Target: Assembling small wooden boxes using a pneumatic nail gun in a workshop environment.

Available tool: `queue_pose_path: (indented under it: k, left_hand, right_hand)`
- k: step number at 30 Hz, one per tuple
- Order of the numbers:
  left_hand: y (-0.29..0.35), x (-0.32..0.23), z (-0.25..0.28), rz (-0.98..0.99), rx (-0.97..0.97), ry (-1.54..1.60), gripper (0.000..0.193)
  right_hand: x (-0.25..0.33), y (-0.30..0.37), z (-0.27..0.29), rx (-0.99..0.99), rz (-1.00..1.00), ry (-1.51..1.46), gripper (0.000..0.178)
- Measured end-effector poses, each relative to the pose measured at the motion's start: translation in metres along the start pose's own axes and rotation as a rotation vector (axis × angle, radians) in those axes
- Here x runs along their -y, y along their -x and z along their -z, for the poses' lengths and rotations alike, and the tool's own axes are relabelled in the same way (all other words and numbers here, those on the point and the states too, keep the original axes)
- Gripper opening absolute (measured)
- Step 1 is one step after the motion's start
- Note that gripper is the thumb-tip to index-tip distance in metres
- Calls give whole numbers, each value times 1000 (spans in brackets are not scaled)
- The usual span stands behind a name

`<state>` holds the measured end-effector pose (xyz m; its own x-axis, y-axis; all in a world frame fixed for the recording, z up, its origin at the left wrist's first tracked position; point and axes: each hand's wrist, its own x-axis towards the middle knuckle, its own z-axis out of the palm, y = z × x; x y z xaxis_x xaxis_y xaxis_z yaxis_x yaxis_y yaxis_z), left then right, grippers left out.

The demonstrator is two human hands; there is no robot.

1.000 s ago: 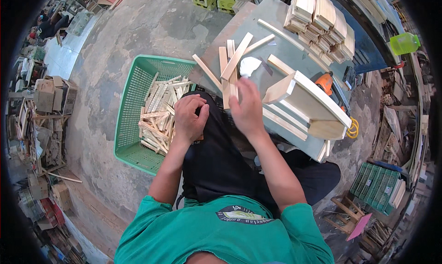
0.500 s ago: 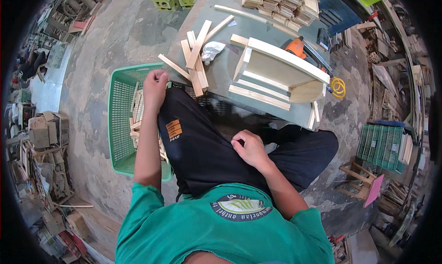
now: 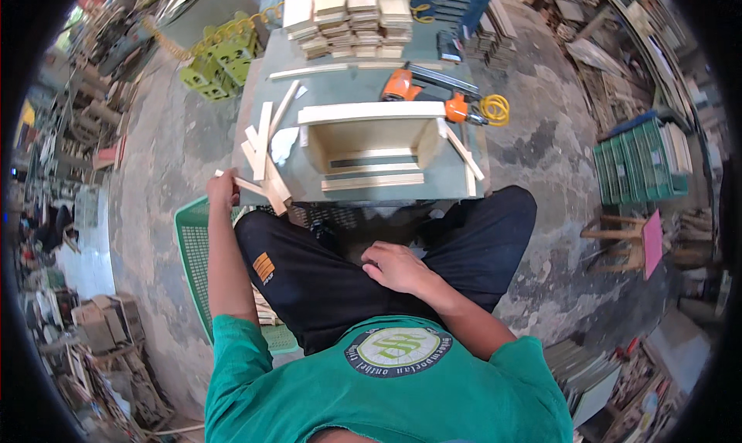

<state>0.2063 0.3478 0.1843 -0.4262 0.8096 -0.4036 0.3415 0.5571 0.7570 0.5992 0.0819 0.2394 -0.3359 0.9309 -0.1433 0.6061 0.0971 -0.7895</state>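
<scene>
My left hand is at the table's near left corner, its fingers closed around a thin wooden strip. One short end of that strip pokes out past the fingers. Several other loose strips lie crossed beside it, next to a crumpled white bag. My right hand rests on my lap with nothing in it, fingers loosely stretched. In front of me stands a pale wooden box frame, with its open side toward me. A separate wooden slat lies along its near side.
An orange nail gun with a yellow coiled hose lies behind the frame. Stacked boards fill the table's far end. At my left side stands a green basket holding wood pieces. A stool with a pink top stands right.
The view has turned, so the table now sits straight ahead. My left hand has moved from above the basket to the strip at the table corner. My right hand stays on my lap.
</scene>
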Motion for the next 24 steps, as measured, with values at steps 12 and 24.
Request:
queue_pose_path:
  k: [12,24]
  left_hand:
    - [65,7,0,-274,-203,58,27]
    - [211,-41,-38,-683,17,353,42]
  right_hand:
    - [-102,-4,172,-626,-472,479,23]
    - [-93,10,168,-545,-455,253,32]
